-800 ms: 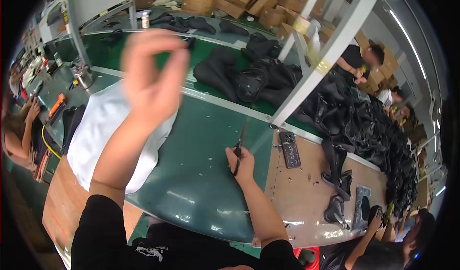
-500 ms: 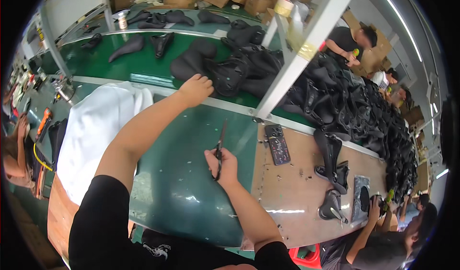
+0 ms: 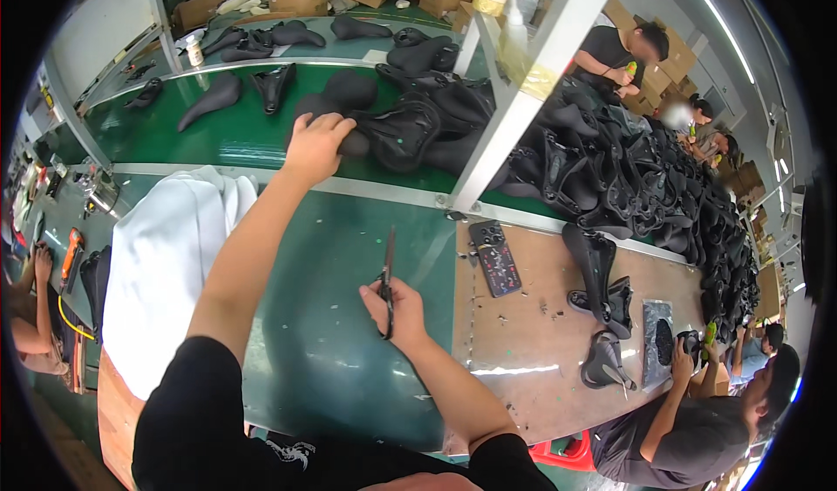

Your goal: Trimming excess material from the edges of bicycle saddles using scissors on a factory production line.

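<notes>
My left hand [image 3: 316, 149] reaches across to the green conveyor belt, its fingers curled over the near end of a black bicycle saddle [image 3: 349, 92]. The thumb side and the saddle's underside are hidden. Beside it on the right lies another black saddle [image 3: 403, 138], with its hollow underside showing. My right hand [image 3: 399, 312] is closed around a pair of scissors [image 3: 389, 264] above the green table mat [image 3: 323, 317]. The scissor blades point away from me and look closed.
A metal post [image 3: 514, 125] rises at the belt's near rail. Heaped saddles [image 3: 645, 177] fill the right. White cloth [image 3: 174, 255] covers the table's left. A phone [image 3: 494, 258] and loose saddles [image 3: 593, 260] lie right. A co-worker [image 3: 724, 412] sits at lower right; others work farther off.
My left hand has moved left onto the saddle, its fingers now over the near end. My right hand still holds the scissors. The whole view has shifted slightly.
</notes>
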Available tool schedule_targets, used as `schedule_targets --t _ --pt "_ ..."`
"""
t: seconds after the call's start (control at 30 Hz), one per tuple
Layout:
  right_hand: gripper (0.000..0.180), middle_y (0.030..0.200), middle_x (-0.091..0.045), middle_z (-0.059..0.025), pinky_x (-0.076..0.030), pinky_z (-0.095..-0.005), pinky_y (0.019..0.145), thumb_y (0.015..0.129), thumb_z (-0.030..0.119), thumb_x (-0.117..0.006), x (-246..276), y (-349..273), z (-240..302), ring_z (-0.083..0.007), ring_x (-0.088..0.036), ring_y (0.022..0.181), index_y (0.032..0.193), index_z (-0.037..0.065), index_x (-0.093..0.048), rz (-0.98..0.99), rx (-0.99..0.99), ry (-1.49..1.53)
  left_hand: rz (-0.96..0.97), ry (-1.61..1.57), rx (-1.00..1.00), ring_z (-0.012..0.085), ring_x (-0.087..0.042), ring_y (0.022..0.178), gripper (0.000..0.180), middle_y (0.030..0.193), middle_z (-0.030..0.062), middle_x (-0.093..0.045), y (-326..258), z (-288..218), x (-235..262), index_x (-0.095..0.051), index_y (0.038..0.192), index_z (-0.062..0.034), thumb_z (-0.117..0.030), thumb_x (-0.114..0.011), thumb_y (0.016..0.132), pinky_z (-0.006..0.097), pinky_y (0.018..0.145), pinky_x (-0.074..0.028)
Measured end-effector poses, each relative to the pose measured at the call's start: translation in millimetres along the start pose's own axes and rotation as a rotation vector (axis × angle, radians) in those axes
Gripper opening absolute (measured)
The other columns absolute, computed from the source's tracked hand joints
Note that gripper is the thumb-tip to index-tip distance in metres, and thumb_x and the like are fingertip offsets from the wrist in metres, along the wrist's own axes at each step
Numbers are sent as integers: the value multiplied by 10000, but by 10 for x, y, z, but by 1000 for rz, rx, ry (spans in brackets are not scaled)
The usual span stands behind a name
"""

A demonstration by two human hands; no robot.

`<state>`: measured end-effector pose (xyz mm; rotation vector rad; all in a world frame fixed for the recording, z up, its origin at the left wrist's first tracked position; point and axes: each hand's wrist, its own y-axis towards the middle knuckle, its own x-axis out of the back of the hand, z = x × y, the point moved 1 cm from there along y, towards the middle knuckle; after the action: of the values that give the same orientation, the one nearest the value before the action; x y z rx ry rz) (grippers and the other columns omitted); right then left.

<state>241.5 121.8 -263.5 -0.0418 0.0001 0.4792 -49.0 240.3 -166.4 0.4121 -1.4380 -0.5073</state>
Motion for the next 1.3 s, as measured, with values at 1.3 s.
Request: schedule_targets --t 1.3 --pt "191 643 -570 -8 -426 -255 525 977 164 -724 11 30 111 -97 -565 562 884 27 -627 -322 -83 325 -149 -194 212 437 -401 1469 643 1573 268 -410 370 -692 -182 -540 1419 -2 -323 -732 896 501 1170 -393"
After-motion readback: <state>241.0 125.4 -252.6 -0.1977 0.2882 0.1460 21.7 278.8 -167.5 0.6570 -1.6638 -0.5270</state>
